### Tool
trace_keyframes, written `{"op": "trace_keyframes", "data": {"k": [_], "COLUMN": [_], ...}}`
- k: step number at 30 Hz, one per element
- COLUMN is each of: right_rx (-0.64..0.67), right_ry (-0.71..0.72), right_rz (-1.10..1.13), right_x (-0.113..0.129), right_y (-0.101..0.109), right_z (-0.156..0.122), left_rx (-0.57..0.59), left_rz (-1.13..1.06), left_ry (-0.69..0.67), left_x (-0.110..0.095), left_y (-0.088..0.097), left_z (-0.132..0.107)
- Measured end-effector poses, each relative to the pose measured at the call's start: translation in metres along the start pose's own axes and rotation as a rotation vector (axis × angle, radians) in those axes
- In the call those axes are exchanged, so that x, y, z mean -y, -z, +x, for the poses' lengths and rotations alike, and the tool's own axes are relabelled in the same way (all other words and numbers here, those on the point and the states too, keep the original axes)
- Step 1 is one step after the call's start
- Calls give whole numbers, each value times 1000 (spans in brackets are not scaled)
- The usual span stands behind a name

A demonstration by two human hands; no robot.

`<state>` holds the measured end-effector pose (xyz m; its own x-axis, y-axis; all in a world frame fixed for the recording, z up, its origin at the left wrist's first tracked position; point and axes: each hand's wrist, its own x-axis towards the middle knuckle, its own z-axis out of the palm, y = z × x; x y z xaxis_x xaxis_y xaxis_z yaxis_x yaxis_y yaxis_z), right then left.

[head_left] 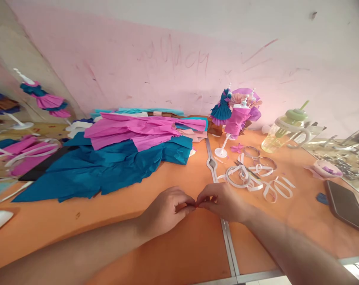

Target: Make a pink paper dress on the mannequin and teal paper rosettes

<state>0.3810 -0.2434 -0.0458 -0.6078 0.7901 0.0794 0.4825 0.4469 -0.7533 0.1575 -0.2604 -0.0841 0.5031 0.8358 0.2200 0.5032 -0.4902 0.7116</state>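
Observation:
Over the orange table [167, 253], my left hand [170, 208] and my right hand [224, 200] meet with thumb and forefinger pinched on each side. Between their fingertips shows a tiny reddish speck, too small to name. Behind my left hand lies teal crepe paper [114, 170], crumpled and spread flat, with pink crepe paper [132, 130] on top of it. To the right of my right hand are curled strips of white paper [277, 190], a roll of tape [237, 176] and a dark, slim tool partly covered by the strips.
Small white mannequins in paper dresses [237, 118] stand near the pink wall, with another dressed mannequin [45, 95] at left. A green-lidded pitcher [282, 130], a pink bowl [328, 169] and a dark phone [347, 206] sit at right. A metal-edged seam [227, 241] crosses the tabletop.

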Motion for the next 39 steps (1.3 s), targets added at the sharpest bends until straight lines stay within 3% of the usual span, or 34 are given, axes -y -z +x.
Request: {"op": "trace_keyframes", "data": {"k": [2, 6, 8, 10, 12, 16, 19, 24, 26, 29, 34, 36, 39], "right_rx": [-98, -613, -767, -801, -792, -868, -750, -151, -33, 41, 60, 66, 84], "right_ry": [-60, -355, -426, -448, -361, -208, -89, 320, 401, 389, 378, 400, 407], "right_rz": [-21, -218, -289, -351, -445, -520, -508, -618, -623, -627, -618, -607, -576], "right_x": [-8, -51, -79, -101, -114, -105, -80, -44, -40, -45, -57, -59, -62], "right_y": [14, 60, 82, 97, 103, 92, 68, 13, -4, -16, -17, -18, -19], "right_z": [0, -1, 0, 1, 2, 0, -2, -1, 1, 2, 6, 7, 11], "left_rx": [-31, -65, -58, -38, -27, -49, -52, -34, -58, -126, -193, -159, -82], "left_rz": [-8, -12, -13, 7, 39, 80, 121, 314, 451, 647, 824, 903, 938], "left_ry": [-42, -74, -102, -165, -237, -300, -320, -355, -334, -217, 23, 157, 382], "left_x": [7, 16, 16, 15, 12, 9, 3, -5, -3, 7, 42, 63, 98], "left_y": [-2, -4, -5, -5, -4, 0, 4, 7, 10, 29, 100, 125, 148], "left_z": [0, -1, -2, -3, -4, -3, -3, -8, -6, 7, 43, 50, 53]}}
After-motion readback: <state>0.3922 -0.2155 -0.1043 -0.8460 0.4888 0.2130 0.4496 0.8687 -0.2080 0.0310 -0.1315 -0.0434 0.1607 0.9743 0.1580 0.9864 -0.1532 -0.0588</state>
